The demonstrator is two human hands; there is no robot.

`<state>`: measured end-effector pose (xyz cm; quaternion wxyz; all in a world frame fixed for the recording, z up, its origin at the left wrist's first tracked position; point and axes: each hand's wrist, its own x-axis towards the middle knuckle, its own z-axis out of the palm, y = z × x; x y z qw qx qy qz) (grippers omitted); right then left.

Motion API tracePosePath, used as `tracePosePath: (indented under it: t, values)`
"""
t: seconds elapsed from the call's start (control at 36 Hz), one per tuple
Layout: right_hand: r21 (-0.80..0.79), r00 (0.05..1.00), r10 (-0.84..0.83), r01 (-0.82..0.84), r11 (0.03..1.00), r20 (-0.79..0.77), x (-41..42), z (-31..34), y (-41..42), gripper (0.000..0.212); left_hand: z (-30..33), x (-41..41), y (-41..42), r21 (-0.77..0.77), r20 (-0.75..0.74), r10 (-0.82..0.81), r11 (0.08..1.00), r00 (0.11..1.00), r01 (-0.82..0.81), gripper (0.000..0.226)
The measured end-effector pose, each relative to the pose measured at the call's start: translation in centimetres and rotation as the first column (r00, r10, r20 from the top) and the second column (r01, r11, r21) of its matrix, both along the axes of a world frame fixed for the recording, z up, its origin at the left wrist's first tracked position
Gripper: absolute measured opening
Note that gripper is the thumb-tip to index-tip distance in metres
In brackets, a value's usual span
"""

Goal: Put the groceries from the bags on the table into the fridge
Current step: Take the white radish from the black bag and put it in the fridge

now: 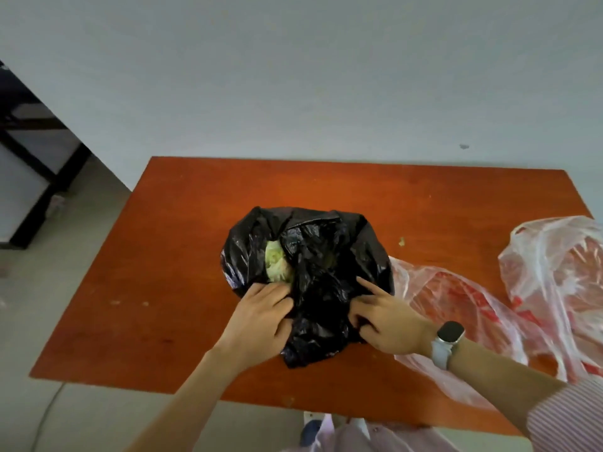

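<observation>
- Black bag (306, 275) at mid-table (182, 203), mouth partly parted, pale green cabbage (276, 262) showing through the gap on the left side.
- Thin, limp, glossy film: likely slippery, easily torn if yanked, no shape of its own; best taken by bunching the rim, not by a flat pull.
- Cabbage probably firm, round and fairly heavy for its bulk; outer leaves loose and apt to flake off, as the green scrap (401, 242) on the table suggests. Best cupped from beneath with both palms once the film is peeled back, not lifted by the leaves.
- Left hand (261, 316) at the near-left edge of the opening, fingers curled into the plastic, gripping a fold just below the cabbage.
- Right hand (381, 318) on the near-right side, thumb and lower fingers pinching a gather of film, index finger stretched out along the bag.
- Both hands clenched on plastic only; neither touching the cabbage itself.
- Two pink bags (483, 308) lying slack to the right, one touching the black bag; contents not discernible.
- Fridge out of view.
</observation>
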<state>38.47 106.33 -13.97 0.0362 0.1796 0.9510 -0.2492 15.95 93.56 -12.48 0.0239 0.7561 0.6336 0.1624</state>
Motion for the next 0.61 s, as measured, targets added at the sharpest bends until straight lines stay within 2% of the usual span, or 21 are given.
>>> tracePosePath:
  t: [0.08,0.19,0.25,0.31,0.36,0.42,0.47,0.61]
  values:
    - [-0.074,0.981,0.028,-0.014,0.997,0.191,1.2,-0.8,-0.6,0.009,-1.3,1.0,-2.6,-0.181,-0.03,-0.024,0.983,0.999,0.018,0.012]
    - [-0.189,0.9,-0.087,0.183,0.965,0.427,2.7,-1.6,-1.3,0.026,-4.8,1.2,-5.4,-0.362,-0.159,0.018,0.929,0.987,-0.075,0.034]
    - [-0.115,0.91,-0.158,0.216,0.97,0.383,2.7,-1.8,-1.3,0.028,-5.1,1.2,-5.6,-0.374,-0.123,0.101,0.917,0.987,-0.141,0.053]
    - [0.006,0.956,-0.234,0.237,0.972,0.178,2.5,-2.1,-1.1,0.031,-4.2,1.4,-5.0,-0.37,0.0,0.261,0.897,0.965,-0.242,0.07]
    - [0.076,0.977,-0.197,0.203,0.976,-0.077,1.5,-2.1,-1.0,0.034,-2.9,1.8,-3.9,-0.3,0.091,0.388,0.889,0.917,-0.346,0.059]
    - [0.093,0.975,-0.113,0.133,0.987,-0.193,0.0,-1.6,-1.2,0.036,-2.4,2.1,-2.8,-0.122,0.085,0.391,0.917,0.916,-0.38,0.041]
    - [0.087,0.986,-0.056,0.07,0.994,-0.156,-1.4,-1.5,-1.1,0.04,-2.6,2.2,-1.7,0.009,0.068,0.363,0.931,0.929,-0.364,0.031]
    - [0.115,0.998,-0.066,0.067,0.991,-0.01,-3.7,-2.1,0.9,0.056,-2.0,1.9,1.3,0.075,-0.098,0.283,0.958,0.954,-0.277,0.029]
